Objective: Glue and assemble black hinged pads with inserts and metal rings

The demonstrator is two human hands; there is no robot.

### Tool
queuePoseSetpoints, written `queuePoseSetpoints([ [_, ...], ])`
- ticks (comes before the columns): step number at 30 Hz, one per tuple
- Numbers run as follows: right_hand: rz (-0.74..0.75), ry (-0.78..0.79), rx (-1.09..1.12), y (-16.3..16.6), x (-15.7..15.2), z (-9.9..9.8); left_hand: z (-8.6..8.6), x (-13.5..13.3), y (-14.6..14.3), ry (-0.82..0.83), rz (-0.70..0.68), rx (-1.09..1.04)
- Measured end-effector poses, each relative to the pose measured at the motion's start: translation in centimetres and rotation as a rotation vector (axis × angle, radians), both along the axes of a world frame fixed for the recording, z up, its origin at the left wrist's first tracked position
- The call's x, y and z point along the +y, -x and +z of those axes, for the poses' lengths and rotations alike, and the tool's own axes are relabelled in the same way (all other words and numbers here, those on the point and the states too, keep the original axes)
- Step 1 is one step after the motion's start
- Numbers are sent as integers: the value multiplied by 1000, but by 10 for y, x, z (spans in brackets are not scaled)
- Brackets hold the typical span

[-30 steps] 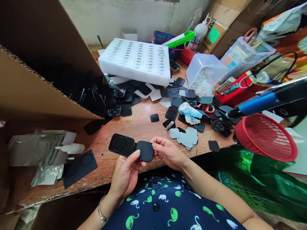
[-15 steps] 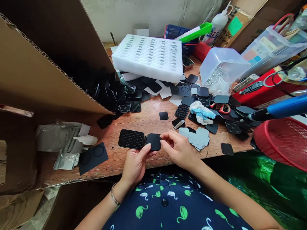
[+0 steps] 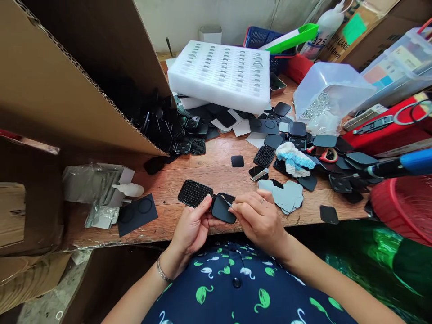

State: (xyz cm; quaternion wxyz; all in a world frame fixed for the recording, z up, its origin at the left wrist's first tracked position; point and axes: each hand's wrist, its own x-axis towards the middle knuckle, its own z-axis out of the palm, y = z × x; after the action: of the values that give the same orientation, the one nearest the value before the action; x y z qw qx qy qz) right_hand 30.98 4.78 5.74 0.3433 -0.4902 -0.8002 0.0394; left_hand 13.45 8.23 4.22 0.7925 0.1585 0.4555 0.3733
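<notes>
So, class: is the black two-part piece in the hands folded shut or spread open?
Spread open: ribbed half lies beside smooth half, held between left hand and right hand.

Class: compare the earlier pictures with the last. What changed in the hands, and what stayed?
The black pad has tilted; the right hand has shifted from its side edge to pinch its top edge. The left hand still holds it, ribbed half attached; the table clutter lies unmoved.
</notes>
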Motion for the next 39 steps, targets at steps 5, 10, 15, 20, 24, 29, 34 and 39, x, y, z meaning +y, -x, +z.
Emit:
queuePoseSetpoints([
  [5, -89, 189, -152, 4, 0, 2, -3, -1, -6, -60, 42, 66],
  [10, -24, 147, 62, 8, -1, -4, -2, 5, -3, -16, 4, 37],
  [15, -15, 409, 448, 3, -7, -1, -7, 8, 7, 47, -127, -66],
  [20, -18, 769, 991, -1, -5, -2, -12, 9, 8, 97, -178, -154],
  [24, 0, 858, 1290, -2, 0, -6, -8, 11, 6, 149, -168, -181],
  [29, 8, 933, 1481, -2, 3, -1, -2, 10, 5, 157, -144, -193],
  [34, -15, 951, 1493, 1, 4, -2, 2, 8, 3, 141, -149, -177],
  [39, -19, 959, 1536, -7, 8, -1, -3, 7, 7, 114, -149, -194],
])
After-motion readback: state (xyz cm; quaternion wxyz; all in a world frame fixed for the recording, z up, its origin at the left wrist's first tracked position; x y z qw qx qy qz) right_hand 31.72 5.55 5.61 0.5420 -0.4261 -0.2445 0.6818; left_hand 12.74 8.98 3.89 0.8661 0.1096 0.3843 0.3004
